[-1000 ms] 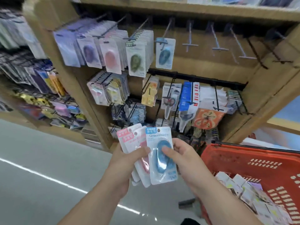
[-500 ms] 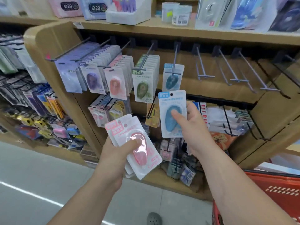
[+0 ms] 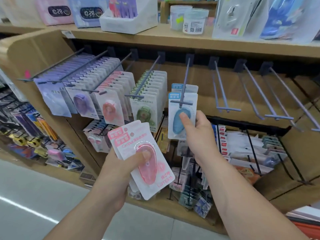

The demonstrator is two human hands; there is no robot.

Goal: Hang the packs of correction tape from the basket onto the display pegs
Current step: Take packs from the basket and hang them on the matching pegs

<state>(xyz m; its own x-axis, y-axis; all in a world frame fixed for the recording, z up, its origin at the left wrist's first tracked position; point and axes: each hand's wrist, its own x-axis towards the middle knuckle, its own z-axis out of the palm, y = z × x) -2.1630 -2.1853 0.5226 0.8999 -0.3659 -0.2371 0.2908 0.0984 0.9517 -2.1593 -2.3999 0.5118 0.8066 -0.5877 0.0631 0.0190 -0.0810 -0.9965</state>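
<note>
My right hand (image 3: 197, 134) grips a blue correction tape pack (image 3: 181, 118), thumb on its blister, and holds it up at the tip of a grey display peg (image 3: 185, 84). One more blue pack (image 3: 190, 88) hangs behind it on that peg. My left hand (image 3: 121, 167) holds a fanned stack of pink correction tape packs (image 3: 143, 158) lower down, thumb pressed on the top pack. Only a red corner of the basket (image 3: 308, 229) shows at the bottom right.
Pegs to the left carry rows of purple (image 3: 83, 101), pink (image 3: 110, 108) and green packs (image 3: 145, 108). Several bare pegs (image 3: 225, 94) stick out to the right. A wooden shelf (image 3: 173, 40) above holds boxes and jars. Lower pegs hold other stationery.
My right hand has lifted the blue pack from beside the pink stack up to the peg's tip. My left hand has risen a little with the pink packs. The view has tilted upward.
</note>
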